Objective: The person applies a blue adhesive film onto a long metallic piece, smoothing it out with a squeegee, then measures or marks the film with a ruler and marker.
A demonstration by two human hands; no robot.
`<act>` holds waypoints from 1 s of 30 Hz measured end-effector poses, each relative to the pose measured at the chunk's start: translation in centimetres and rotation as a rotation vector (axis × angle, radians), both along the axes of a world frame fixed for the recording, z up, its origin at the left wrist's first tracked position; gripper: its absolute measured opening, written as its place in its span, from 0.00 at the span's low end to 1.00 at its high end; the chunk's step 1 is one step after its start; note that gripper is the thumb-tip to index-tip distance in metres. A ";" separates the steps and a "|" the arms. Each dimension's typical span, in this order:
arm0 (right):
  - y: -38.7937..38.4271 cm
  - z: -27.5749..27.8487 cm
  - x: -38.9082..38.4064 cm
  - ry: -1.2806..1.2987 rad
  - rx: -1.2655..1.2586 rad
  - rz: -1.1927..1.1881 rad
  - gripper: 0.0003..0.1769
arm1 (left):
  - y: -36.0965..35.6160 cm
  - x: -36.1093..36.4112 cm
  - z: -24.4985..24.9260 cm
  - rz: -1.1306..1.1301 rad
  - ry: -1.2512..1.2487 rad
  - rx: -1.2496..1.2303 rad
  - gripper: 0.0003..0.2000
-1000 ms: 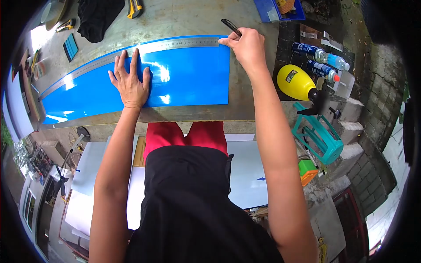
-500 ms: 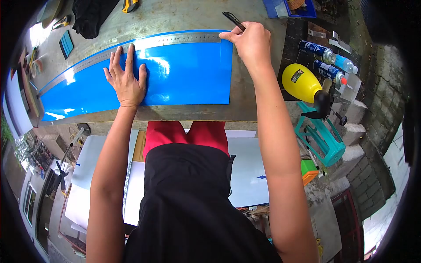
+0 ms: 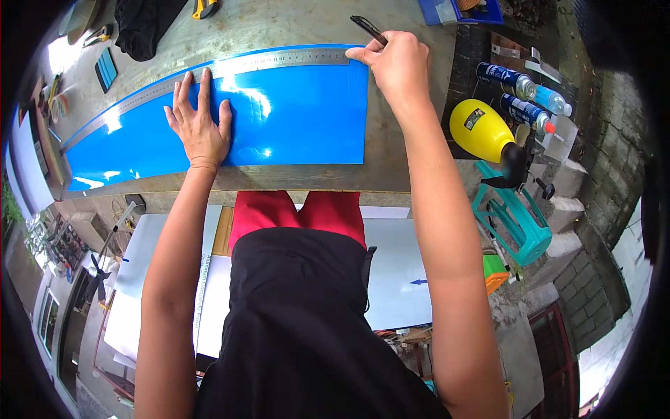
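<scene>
A glossy blue sheet (image 3: 300, 119) lies along the table's near side, and a long steel ruler (image 3: 279, 60) rests on it close to its far edge. My left hand (image 3: 202, 126) is spread on the sheet, its fingertips reaching the ruler. My right hand (image 3: 403, 66) grips a black pen (image 3: 368, 29) at the sheet's far right corner. The pen's back end sticks out up and left, while its tip is hidden behind the hand. My right thumb touches the ruler's right end.
A yellow spray bottle (image 3: 480, 129), spray cans (image 3: 506, 80) and a plastic bottle (image 3: 551, 100) stand or lie at the right. A yellow utility knife (image 3: 204, 8), black cloth (image 3: 143, 31) and blue squeegee (image 3: 105, 70) lie on the far side. A teal stool (image 3: 516, 223) is lower right.
The view has shifted very slightly. Both hands, the ruler and the blue sheet otherwise keep their places relative to each other.
</scene>
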State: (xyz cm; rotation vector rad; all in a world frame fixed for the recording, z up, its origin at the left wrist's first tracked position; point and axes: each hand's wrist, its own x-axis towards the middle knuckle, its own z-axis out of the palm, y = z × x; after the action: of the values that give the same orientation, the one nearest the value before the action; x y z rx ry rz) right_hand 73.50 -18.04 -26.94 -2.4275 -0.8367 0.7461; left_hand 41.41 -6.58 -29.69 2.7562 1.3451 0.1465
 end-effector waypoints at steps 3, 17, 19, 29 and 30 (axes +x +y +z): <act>-0.1 -0.1 0.0 -0.005 -0.001 0.005 0.21 | 0.0 -0.1 -0.1 -0.003 0.003 0.001 0.34; 0.4 1.3 0.0 0.062 -0.057 -0.003 0.16 | -0.1 0.0 0.1 0.001 0.012 0.000 0.34; 0.4 1.3 0.0 0.064 -0.056 -0.009 0.17 | -0.1 0.1 0.1 0.003 0.010 0.001 0.34; 0.1 0.1 0.1 0.021 -0.014 0.004 0.19 | -0.2 0.1 0.2 0.002 0.007 0.007 0.33; 0.1 -0.1 0.1 -0.011 0.028 0.014 0.21 | -0.2 0.1 0.2 0.002 0.004 0.006 0.33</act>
State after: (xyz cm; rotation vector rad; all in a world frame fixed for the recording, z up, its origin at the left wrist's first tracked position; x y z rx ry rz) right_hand 73.57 -17.97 -27.06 -2.4052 -0.8630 0.7216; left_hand 41.53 -6.80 -29.45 2.7613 1.3509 0.1449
